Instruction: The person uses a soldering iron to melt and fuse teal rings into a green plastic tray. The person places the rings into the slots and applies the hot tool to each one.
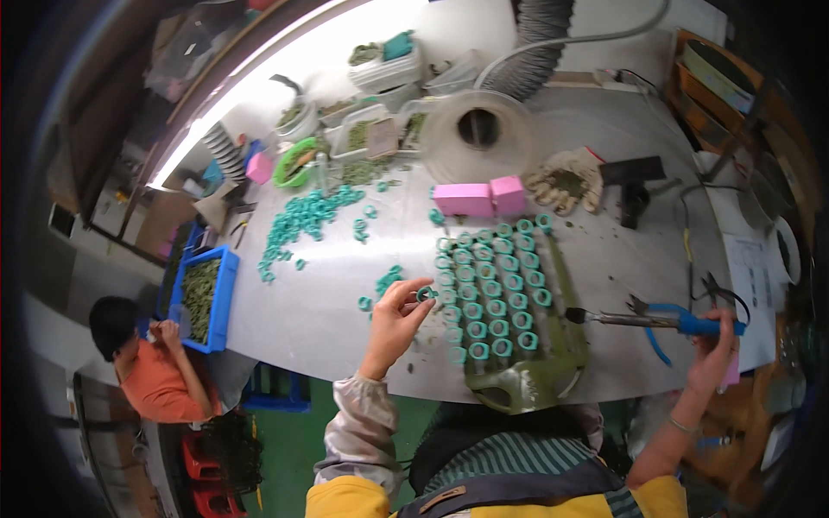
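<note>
My left hand [393, 328] pinches a small teal ring [426, 294] between thumb and fingertips, just left of the rows. Rows of similar teal rings [496, 306] stand on an olive-green rack [527, 388] with a slotted handle at its near end. At the right, my right hand [715, 350] is closed around the blue handle of a soldering iron [635, 319]. Its dark tip points left, above the table beside the rack's right edge. Loose teal rings [302, 220] lie heaped at the left, and a smaller cluster [389, 281] is near my left hand.
Pink blocks [464, 199], a work glove [566, 181] and a translucent extraction hood [479, 129] sit behind the rack. Blue-handled pliers [658, 345] lie under the soldering iron. A co-worker in orange [164, 375] sits at the left by a blue bin [226, 298]. Cables run at the right.
</note>
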Tool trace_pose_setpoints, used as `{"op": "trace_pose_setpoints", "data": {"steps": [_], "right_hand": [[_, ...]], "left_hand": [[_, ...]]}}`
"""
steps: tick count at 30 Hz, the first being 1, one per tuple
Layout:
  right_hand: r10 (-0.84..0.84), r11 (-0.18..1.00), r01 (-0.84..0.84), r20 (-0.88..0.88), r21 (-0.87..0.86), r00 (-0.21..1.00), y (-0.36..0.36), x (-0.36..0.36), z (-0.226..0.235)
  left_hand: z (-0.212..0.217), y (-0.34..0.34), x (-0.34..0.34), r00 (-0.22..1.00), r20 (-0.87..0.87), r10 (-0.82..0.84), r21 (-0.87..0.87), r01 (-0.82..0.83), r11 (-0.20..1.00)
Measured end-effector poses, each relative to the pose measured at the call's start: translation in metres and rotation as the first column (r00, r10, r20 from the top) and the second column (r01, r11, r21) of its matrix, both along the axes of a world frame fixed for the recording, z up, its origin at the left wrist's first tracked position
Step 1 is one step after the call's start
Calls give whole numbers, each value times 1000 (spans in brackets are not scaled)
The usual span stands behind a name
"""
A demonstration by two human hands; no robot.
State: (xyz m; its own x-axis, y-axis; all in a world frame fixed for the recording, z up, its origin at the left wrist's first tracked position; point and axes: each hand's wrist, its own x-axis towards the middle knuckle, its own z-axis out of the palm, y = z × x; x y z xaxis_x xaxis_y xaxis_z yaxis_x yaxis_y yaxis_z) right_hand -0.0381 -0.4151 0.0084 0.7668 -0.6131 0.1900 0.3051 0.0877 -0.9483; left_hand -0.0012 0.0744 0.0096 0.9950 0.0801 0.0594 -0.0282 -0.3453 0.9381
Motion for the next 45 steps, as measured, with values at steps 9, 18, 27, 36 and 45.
{"op": "trace_pose_setpoints", "data": {"steps": [9,18,27,36,45], "right_hand": [[105,994,-106,17,32,994,22,-3,6],[221,974,-223,42,44,974,41,4,-5],[125,992,-126,48,15,991,19,-3,3],[129,990,-131,51,58,990,11,-3,2],[179,984,-179,30,4,983,6,-7,9]], "left_hand": [[19,-117,-9,890,212,-403,319,327,890],[-9,-148,5,869,210,-447,450,320,834],[-4,-145,6,849,218,-482,457,347,819],[14,12,-34,993,80,-91,654,17,756],[-37,38,-54,998,46,49,328,-62,943]]}}
